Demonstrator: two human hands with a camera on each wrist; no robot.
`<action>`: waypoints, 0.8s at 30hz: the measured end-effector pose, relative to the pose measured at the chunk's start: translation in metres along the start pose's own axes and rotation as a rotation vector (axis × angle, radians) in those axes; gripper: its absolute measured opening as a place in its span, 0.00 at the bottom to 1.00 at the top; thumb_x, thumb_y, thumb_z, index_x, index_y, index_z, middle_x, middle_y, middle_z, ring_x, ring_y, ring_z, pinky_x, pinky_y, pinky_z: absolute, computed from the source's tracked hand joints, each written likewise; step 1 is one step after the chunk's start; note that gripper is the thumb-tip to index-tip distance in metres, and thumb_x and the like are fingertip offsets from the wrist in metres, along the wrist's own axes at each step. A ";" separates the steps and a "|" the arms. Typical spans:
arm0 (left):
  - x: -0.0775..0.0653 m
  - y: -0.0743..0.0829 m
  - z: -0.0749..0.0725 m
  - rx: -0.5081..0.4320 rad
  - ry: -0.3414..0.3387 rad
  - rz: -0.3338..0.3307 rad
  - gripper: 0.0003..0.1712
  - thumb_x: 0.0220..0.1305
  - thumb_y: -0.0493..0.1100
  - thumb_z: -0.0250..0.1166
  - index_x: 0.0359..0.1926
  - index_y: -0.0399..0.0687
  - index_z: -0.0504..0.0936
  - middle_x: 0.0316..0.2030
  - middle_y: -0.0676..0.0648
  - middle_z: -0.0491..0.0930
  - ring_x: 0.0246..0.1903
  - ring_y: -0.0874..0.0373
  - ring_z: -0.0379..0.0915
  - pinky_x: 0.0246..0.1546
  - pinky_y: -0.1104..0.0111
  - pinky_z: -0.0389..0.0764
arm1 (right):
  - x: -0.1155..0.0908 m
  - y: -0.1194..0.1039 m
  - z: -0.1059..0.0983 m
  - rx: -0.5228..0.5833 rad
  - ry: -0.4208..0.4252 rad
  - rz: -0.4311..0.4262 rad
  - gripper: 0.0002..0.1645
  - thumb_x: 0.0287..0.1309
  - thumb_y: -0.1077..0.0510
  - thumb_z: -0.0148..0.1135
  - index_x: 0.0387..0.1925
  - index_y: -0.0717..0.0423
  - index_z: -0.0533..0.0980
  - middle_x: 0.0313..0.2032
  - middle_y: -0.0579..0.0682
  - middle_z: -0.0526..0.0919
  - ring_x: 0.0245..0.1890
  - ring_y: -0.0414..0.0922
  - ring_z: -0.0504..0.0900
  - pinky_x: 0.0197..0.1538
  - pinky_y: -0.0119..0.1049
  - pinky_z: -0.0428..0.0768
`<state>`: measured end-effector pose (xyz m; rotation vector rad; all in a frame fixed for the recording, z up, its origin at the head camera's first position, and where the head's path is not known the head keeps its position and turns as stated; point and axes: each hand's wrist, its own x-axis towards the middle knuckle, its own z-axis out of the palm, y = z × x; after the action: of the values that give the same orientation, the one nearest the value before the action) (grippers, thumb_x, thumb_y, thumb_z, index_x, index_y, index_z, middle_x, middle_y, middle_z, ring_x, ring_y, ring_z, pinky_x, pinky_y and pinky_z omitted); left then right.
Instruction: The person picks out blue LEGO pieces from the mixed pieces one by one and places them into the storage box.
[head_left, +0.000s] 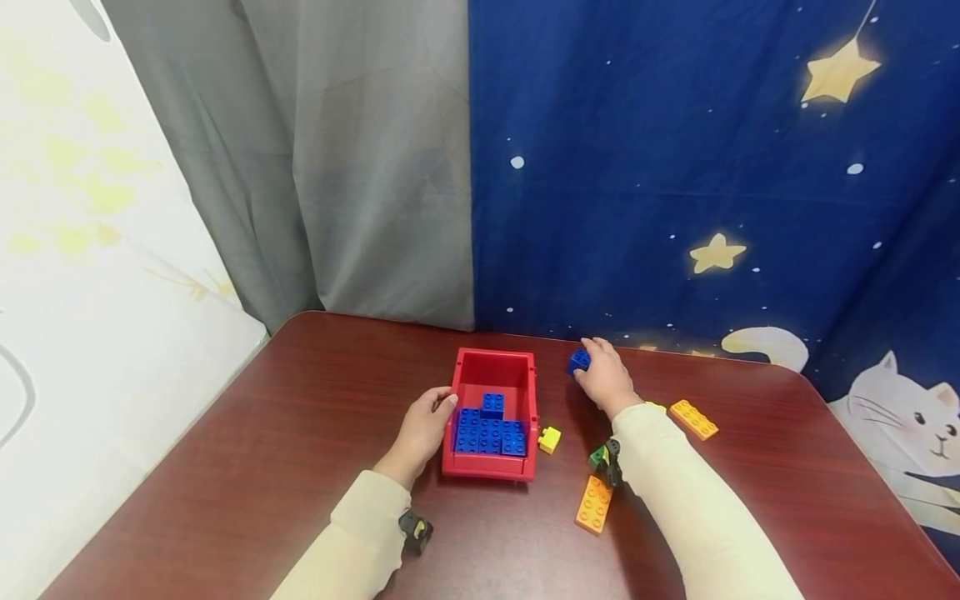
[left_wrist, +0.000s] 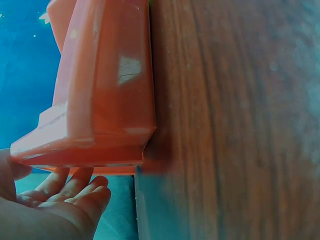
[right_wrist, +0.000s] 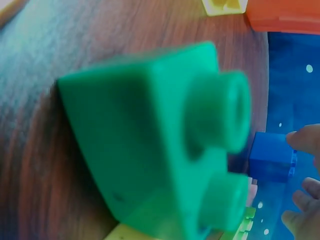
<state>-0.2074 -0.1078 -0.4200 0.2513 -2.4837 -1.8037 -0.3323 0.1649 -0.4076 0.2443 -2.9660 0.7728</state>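
Blue bricks [head_left: 489, 435] lie in the near half of a red bin [head_left: 489, 467], with one standing higher than the rest. My left hand [head_left: 422, 427] is at the bin's left side, thumb at the rim and fingers under its lip in the left wrist view. Farther back on the right, my right hand [head_left: 606, 379] has a blue brick [head_left: 577, 361] between thumb and forefinger. The right wrist view has this hand at its right edge, with the other fingers loosely bent away from the brick. Part of the brick is hidden behind the hand.
Just right of the bin lies a small yellow brick [head_left: 550, 440]. Under the right wrist are a green brick [head_left: 597, 457] and an orange brick [head_left: 593, 505]. Another orange brick [head_left: 693, 419] lies farther right. Curtains [head_left: 390, 208] hang behind the table's back edge.
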 end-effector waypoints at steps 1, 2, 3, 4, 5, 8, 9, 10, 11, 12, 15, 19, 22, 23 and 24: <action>0.000 0.000 0.000 -0.001 -0.001 0.001 0.24 0.73 0.47 0.51 0.63 0.38 0.71 0.58 0.35 0.74 0.56 0.41 0.71 0.58 0.48 0.73 | 0.001 0.001 0.000 -0.005 -0.009 0.003 0.39 0.61 0.59 0.60 0.70 0.62 0.59 0.70 0.65 0.56 0.67 0.64 0.60 0.63 0.61 0.67; 0.000 0.000 0.000 -0.002 -0.001 0.002 0.24 0.73 0.47 0.51 0.63 0.38 0.71 0.58 0.35 0.74 0.56 0.41 0.71 0.58 0.48 0.73 | 0.001 0.001 0.001 -0.011 -0.019 0.007 0.39 0.61 0.59 0.60 0.71 0.62 0.58 0.70 0.66 0.56 0.67 0.65 0.59 0.63 0.61 0.66; 0.000 0.000 0.001 -0.002 -0.002 0.002 0.24 0.73 0.47 0.51 0.63 0.38 0.71 0.58 0.36 0.74 0.56 0.41 0.71 0.58 0.48 0.73 | 0.001 0.001 0.001 -0.020 -0.029 0.008 0.39 0.62 0.59 0.60 0.71 0.62 0.58 0.70 0.66 0.56 0.67 0.65 0.59 0.63 0.61 0.66; 0.000 0.000 0.001 -0.004 -0.004 0.002 0.24 0.73 0.47 0.51 0.63 0.38 0.71 0.58 0.36 0.74 0.56 0.41 0.71 0.58 0.48 0.73 | 0.002 0.002 0.002 -0.027 -0.039 0.009 0.39 0.62 0.59 0.60 0.71 0.62 0.57 0.70 0.66 0.56 0.68 0.65 0.59 0.64 0.61 0.65; 0.000 0.001 0.001 -0.005 -0.004 0.001 0.24 0.73 0.47 0.51 0.63 0.38 0.71 0.58 0.36 0.74 0.56 0.41 0.71 0.58 0.48 0.73 | 0.003 0.002 0.002 -0.036 -0.049 0.006 0.39 0.62 0.58 0.60 0.71 0.62 0.57 0.69 0.66 0.56 0.67 0.65 0.59 0.64 0.61 0.65; -0.001 0.001 0.000 -0.005 -0.005 -0.005 0.24 0.73 0.47 0.51 0.63 0.38 0.70 0.59 0.36 0.73 0.57 0.41 0.70 0.58 0.48 0.72 | 0.004 0.002 0.004 -0.064 -0.073 -0.007 0.39 0.63 0.58 0.59 0.71 0.63 0.56 0.69 0.67 0.58 0.67 0.65 0.60 0.65 0.61 0.64; -0.001 0.001 0.000 -0.006 -0.004 -0.010 0.24 0.73 0.47 0.52 0.63 0.39 0.70 0.59 0.36 0.73 0.58 0.41 0.70 0.59 0.48 0.72 | 0.005 0.002 0.004 -0.075 -0.078 -0.014 0.39 0.63 0.58 0.59 0.71 0.64 0.56 0.68 0.67 0.58 0.67 0.65 0.60 0.65 0.60 0.63; -0.001 0.001 0.000 -0.006 -0.004 -0.012 0.24 0.73 0.47 0.52 0.63 0.39 0.70 0.59 0.36 0.73 0.58 0.41 0.70 0.59 0.48 0.72 | 0.006 0.002 0.005 -0.085 -0.083 -0.018 0.39 0.63 0.58 0.58 0.71 0.64 0.56 0.68 0.67 0.58 0.67 0.65 0.61 0.65 0.60 0.63; -0.001 0.001 0.000 -0.006 -0.003 -0.013 0.24 0.73 0.47 0.52 0.63 0.39 0.70 0.59 0.36 0.73 0.58 0.41 0.70 0.59 0.48 0.72 | 0.006 0.003 0.005 -0.096 -0.085 -0.021 0.39 0.63 0.58 0.58 0.71 0.64 0.56 0.68 0.67 0.59 0.67 0.65 0.61 0.65 0.60 0.64; -0.001 0.001 0.000 -0.005 -0.003 -0.012 0.24 0.73 0.47 0.52 0.63 0.39 0.70 0.59 0.36 0.73 0.58 0.41 0.70 0.59 0.48 0.72 | 0.007 0.003 0.005 -0.105 -0.088 -0.022 0.39 0.63 0.58 0.58 0.71 0.64 0.56 0.68 0.67 0.59 0.67 0.65 0.60 0.65 0.60 0.64; -0.001 0.001 0.000 -0.003 -0.001 -0.010 0.24 0.73 0.47 0.52 0.63 0.38 0.71 0.59 0.36 0.73 0.58 0.41 0.70 0.59 0.48 0.72 | 0.009 0.003 0.006 -0.130 -0.098 -0.018 0.38 0.63 0.58 0.58 0.71 0.63 0.57 0.69 0.66 0.58 0.67 0.65 0.60 0.64 0.61 0.65; -0.001 0.001 0.000 -0.002 0.000 0.000 0.24 0.73 0.47 0.51 0.63 0.37 0.71 0.59 0.36 0.73 0.56 0.41 0.71 0.58 0.48 0.72 | 0.009 0.002 0.006 -0.158 -0.108 -0.017 0.38 0.62 0.58 0.58 0.71 0.62 0.58 0.69 0.65 0.58 0.67 0.64 0.59 0.62 0.62 0.67; -0.001 0.001 0.000 -0.004 0.000 0.005 0.24 0.73 0.46 0.51 0.62 0.37 0.71 0.58 0.35 0.74 0.56 0.41 0.71 0.58 0.48 0.72 | 0.009 0.001 0.006 -0.182 -0.102 -0.034 0.37 0.61 0.60 0.58 0.70 0.62 0.60 0.68 0.65 0.60 0.67 0.63 0.61 0.63 0.61 0.67; -0.001 0.001 0.000 -0.004 0.001 0.007 0.23 0.73 0.46 0.51 0.62 0.37 0.71 0.58 0.35 0.74 0.56 0.41 0.71 0.58 0.48 0.72 | 0.009 0.001 0.006 -0.192 -0.097 -0.042 0.35 0.61 0.61 0.57 0.69 0.63 0.61 0.68 0.65 0.62 0.66 0.63 0.63 0.63 0.60 0.67; -0.001 0.001 0.000 -0.004 0.002 0.009 0.23 0.73 0.46 0.51 0.62 0.37 0.71 0.58 0.35 0.74 0.56 0.41 0.71 0.59 0.48 0.72 | 0.009 0.001 0.006 -0.202 -0.090 -0.051 0.34 0.61 0.61 0.56 0.68 0.64 0.62 0.67 0.66 0.63 0.65 0.63 0.64 0.63 0.59 0.68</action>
<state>-0.2064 -0.1075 -0.4187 0.2414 -2.4763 -1.8039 -0.3416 0.1615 -0.4121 0.3491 -3.0790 0.4642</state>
